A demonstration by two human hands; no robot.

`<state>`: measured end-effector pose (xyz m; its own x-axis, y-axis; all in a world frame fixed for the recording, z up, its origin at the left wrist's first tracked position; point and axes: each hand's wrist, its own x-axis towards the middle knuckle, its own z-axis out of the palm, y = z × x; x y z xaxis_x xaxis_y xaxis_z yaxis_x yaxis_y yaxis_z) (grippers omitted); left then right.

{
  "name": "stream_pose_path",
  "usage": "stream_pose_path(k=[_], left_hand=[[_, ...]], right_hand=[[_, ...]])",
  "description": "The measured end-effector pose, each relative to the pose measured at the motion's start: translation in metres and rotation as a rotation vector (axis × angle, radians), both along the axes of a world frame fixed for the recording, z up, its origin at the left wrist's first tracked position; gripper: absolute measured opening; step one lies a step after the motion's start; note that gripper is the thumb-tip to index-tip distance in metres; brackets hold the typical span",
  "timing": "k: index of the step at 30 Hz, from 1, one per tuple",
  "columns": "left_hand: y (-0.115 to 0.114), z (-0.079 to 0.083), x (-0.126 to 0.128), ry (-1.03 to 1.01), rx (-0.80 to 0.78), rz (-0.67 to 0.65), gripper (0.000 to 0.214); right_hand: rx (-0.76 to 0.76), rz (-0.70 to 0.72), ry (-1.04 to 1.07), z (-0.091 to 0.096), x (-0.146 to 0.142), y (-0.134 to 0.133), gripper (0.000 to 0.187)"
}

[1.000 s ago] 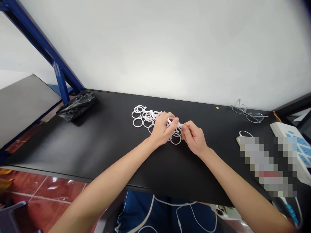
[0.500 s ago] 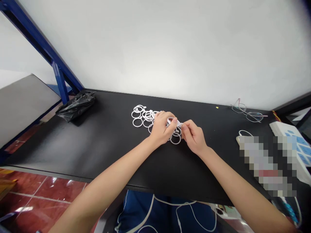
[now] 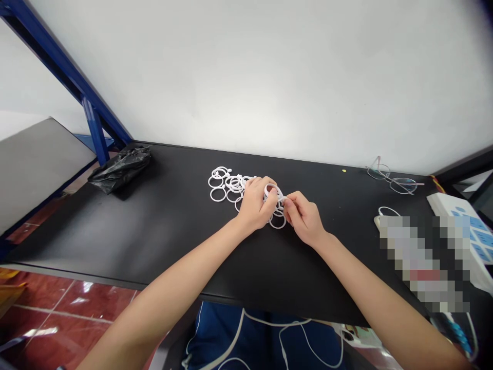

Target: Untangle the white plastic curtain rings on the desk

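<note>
Over a pile of white plastic rings on the black table, my left hand holds one white ring upright between thumb and fingers. My right hand pinches the right side of that ring, where a small knob or tab sits. The rings look like curtain rings with little end pieces. Several of them lie left of my left hand and a few below my fingertips, partly hidden by both hands.
A crumpled black plastic bag lies at the table's left end. To the right are eyeglasses, a blurred-out phone-like object with a cable, and a white power strip. A white wall rises behind the table.
My right hand has shifted slightly left, closer to my left hand, still pinching the ring's side. The held ring has turned a little. The pile at left has not moved.
</note>
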<state>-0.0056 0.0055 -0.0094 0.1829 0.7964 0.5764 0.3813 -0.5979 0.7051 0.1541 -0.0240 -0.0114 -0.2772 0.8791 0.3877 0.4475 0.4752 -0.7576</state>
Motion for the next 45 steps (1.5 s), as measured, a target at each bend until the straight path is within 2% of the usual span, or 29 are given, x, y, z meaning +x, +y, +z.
stream_pose_path(k=[17,29,37,45], left_hand=[[0.0033,0.0008,-0.0005,0.05,-0.008,0.058,0.025],[0.0027,0.0006,-0.0038,0.041,-0.018,0.015,0.026],[0.0034,-0.0015,-0.0043,0.093,0.013,0.041,0.023],[0.0043,-0.006,-0.0034,0.13,0.076,0.064,0.029]], right_hand=[[0.081,-0.051,-0.017,0.0007,0.0007,0.0005,0.018],[0.066,-0.045,-0.013,-0.0009,-0.0006,0.0017,0.012],[0.146,-0.03,-0.092,-0.0002,-0.0021,0.0029,0.005],[0.147,-0.041,-0.134,-0.0012,-0.0002,0.0048,0.003]])
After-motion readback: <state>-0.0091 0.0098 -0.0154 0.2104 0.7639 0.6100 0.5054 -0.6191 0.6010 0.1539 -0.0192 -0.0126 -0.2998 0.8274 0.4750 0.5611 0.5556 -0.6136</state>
